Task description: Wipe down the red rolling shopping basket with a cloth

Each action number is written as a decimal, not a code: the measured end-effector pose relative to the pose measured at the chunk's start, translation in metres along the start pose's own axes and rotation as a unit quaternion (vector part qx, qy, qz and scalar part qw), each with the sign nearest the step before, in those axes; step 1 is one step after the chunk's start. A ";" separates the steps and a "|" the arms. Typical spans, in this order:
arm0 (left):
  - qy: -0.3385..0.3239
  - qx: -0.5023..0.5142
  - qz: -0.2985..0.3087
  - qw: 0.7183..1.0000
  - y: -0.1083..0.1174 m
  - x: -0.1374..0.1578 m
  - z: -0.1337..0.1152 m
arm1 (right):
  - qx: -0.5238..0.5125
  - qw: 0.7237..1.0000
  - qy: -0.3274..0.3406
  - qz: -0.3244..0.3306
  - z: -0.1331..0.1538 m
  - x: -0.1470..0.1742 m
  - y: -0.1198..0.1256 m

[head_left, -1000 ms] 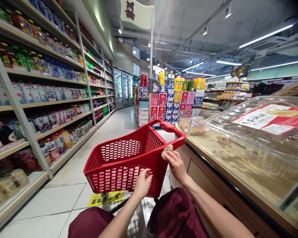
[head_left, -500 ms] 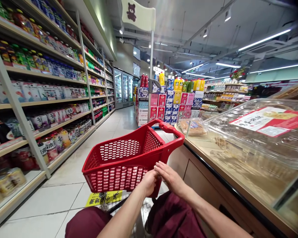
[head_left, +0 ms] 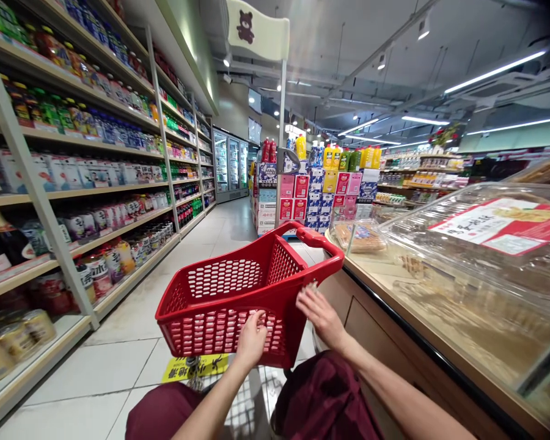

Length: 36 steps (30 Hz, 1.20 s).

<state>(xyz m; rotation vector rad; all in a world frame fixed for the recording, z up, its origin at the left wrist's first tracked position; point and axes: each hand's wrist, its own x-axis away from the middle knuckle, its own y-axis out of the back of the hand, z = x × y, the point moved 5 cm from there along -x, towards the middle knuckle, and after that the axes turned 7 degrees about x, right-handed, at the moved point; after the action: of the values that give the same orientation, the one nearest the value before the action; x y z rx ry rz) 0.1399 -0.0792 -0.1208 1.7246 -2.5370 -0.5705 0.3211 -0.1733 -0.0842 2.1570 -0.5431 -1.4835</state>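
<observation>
A red plastic shopping cart (head_left: 197, 333) with a perforated basket stands just in front of my knees, its handle toward the right. My left hand (head_left: 252, 337) is in front of the basket's near side, fingers curled in and thumb up against them, with nothing visible in it. Whether it touches the basket I cannot tell. To its right, my right hand (head_left: 321, 315) is held below the cart's handle (head_left: 325, 253). Its fingers are stretched out, slightly blurred, and it holds nothing.
Drink shelves (head_left: 114, 146) line the left side. On the right, a counter (head_left: 371, 324) carries clear food boxes (head_left: 486, 269). Stacked drink cartons (head_left: 314, 195) stand ahead, glass-door coolers (head_left: 231, 162) farther back. Yellow floor sign (head_left: 172, 370) lies under the cart; a bear flag (head_left: 259, 30) rises above.
My hands, together half a second ago, are now apart. The left has moved left and the right a little right. The cart looks almost unmoved.
</observation>
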 end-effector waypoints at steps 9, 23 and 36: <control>-0.201 -0.257 0.013 0.945 0.008 0.018 -0.019 | -0.063 0.995 0.070 0.016 0.019 -0.007 -0.006; -0.192 -0.356 -0.034 0.914 0.056 0.027 0.020 | -0.130 0.988 0.088 0.014 0.080 -0.040 -0.041; -0.058 -0.455 -0.249 0.853 0.188 0.051 0.063 | -0.159 0.970 0.183 0.010 0.220 -0.131 -0.089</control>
<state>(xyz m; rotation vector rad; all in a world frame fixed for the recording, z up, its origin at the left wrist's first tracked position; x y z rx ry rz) -0.0619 -0.0469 -0.1311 1.8730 -1.3452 -1.5945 0.0754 -0.0609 -0.1047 2.0853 -0.1810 -1.0387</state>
